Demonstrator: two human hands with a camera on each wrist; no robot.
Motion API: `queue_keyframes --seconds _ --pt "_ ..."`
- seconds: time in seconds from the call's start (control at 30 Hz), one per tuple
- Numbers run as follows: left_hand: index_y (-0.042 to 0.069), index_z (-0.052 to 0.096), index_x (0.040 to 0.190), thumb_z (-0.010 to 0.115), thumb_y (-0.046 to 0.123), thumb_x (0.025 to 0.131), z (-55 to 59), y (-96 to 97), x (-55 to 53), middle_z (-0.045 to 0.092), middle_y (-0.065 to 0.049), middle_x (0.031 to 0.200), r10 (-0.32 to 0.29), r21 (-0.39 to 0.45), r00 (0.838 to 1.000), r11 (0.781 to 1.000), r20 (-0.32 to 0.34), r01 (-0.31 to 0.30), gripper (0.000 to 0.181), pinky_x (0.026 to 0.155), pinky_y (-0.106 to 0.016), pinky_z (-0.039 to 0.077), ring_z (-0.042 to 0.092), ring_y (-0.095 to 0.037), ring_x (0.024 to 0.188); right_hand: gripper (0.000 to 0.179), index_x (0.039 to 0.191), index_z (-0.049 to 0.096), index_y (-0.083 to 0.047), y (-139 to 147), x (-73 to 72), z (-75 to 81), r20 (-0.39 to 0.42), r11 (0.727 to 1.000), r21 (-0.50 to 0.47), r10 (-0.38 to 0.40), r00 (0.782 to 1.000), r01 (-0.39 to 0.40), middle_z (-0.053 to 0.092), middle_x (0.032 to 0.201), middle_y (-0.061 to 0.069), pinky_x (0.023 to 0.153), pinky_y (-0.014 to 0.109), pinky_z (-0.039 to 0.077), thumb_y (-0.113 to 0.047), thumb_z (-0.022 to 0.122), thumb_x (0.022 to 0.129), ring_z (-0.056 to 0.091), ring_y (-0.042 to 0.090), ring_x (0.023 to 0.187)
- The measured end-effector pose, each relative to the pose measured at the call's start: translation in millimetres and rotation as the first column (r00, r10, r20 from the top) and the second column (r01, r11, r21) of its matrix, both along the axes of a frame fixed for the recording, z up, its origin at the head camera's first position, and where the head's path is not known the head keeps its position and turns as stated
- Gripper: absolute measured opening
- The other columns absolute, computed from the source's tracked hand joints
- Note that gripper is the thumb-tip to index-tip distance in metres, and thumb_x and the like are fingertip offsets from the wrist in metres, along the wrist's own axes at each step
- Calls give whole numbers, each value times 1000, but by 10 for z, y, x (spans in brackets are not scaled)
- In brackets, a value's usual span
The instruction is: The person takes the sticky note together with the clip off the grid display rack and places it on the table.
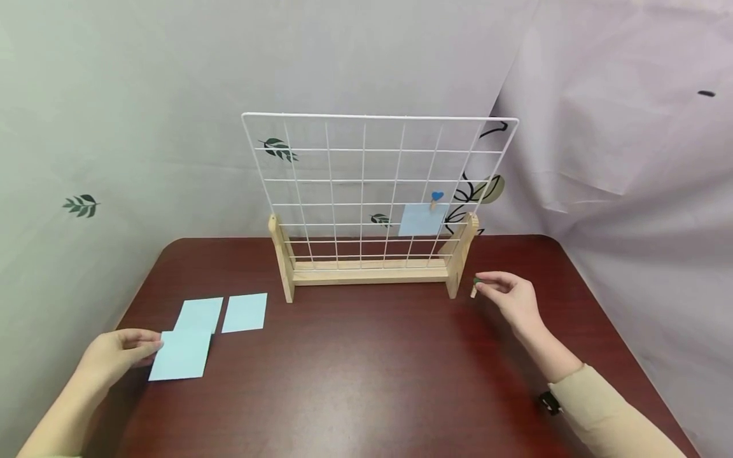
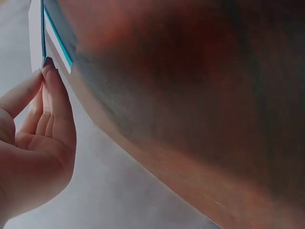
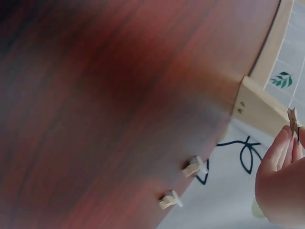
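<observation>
At the left of the head view my left hand (image 1: 117,356) pinches a light blue square of paper (image 1: 182,356) by its left edge. That paper overlaps a second blue paper (image 1: 200,313) on the table, and a third paper (image 1: 245,312) lies beside it. In the left wrist view the held paper (image 2: 36,36) shows edge-on between thumb and fingers. My right hand (image 1: 512,302), just right of the rack's foot, pinches a small wooden clothespin (image 1: 473,291) with a green top. The clothespin (image 3: 292,117) also shows at the fingertips in the right wrist view.
A white wire grid rack (image 1: 363,180) on a wooden stand (image 1: 369,276) occupies the back middle. On it hangs a blue paper (image 1: 420,221) under a clothespin with a blue heart (image 1: 437,196). Two more clothespins, one nearer (image 3: 167,200) and one farther (image 3: 193,168), lie by the table edge.
</observation>
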State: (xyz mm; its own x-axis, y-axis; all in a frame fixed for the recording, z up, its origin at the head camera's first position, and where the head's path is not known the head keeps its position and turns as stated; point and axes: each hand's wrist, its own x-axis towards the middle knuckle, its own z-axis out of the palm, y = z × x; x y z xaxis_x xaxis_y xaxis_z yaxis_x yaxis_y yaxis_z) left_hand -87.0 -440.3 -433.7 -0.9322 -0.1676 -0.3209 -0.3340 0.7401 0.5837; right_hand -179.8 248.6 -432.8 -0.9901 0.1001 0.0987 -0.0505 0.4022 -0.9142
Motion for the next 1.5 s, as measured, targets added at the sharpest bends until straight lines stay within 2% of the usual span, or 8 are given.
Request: queue_keyframes --seconds 0.07,0.2,0.43,0.57,0.73,0.93,1.1,1.5 --pt "-14 68 123 67 28 105 -31 -8 9 81 -20 106 -17 -6 1000 1000 4 17 46 72 -29 63 75 -3 77 34 126 73 8 42 -9 -20 6 1000 21 -6 1000 6 81 87 -14 73 9 53 -7 78 96 68 -15 80" --pt "-14 70 118 72 24 102 -91 -22 20 80 -22 103 -51 -20 999 999 10 51 42 74 -34 66 79 -14 79 34 127 73 6 118 -23 -54 25 997 70 -16 1000 14 84 96 5 74 9 53 -9 78 96 65 -17 83" --pt "-14 71 115 75 23 100 -152 -48 33 80 -19 101 -59 -20 998 998 34 59 40 75 -37 66 78 -16 80 35 126 74 5 219 -43 -72 57 991 136 -18 998 10 83 96 -1 61 15 52 -13 78 97 64 -14 74" --pt "-14 71 115 74 21 100 -153 -40 36 79 -19 101 -43 -7 999 999 33 43 38 74 -35 66 77 -13 79 31 121 76 5 267 -55 -83 57 981 194 -11 998 0 83 97 9 53 19 51 -11 79 95 62 -5 64" --pt "-15 71 113 74 21 100 -147 -22 32 79 -18 99 -33 -5 999 999 25 34 38 73 -34 66 76 -11 77 22 113 79 4 331 -73 -124 11 943 331 24 1000 -26 81 101 22 55 19 52 -7 79 94 63 -4 63" --pt "-14 72 112 75 21 99 -167 -30 30 80 -14 96 -33 -8 999 999 26 33 38 72 -31 66 74 -10 76 17 108 80 2 393 -94 -165 -22 889 454 76 997 -58 81 94 19 57 21 51 -3 79 92 65 1 63" --pt "-14 72 112 76 21 99 -173 -32 36 80 -14 95 -22 -11 999 1000 31 22 38 70 -31 65 75 -11 75 16 106 80 1 436 -127 -172 -16 862 501 98 995 -77 82 88 16 61 21 51 -3 81 90 68 3 65" --pt "-16 72 111 76 17 98 -121 13 31 79 -18 95 -12 -14 1000 1000 14 12 35 71 -32 66 76 -14 76 17 105 81 -1 519 -149 -150 23 855 511 86 996 -85 83 90 15 68 18 50 -9 84 90 70 -1 68"
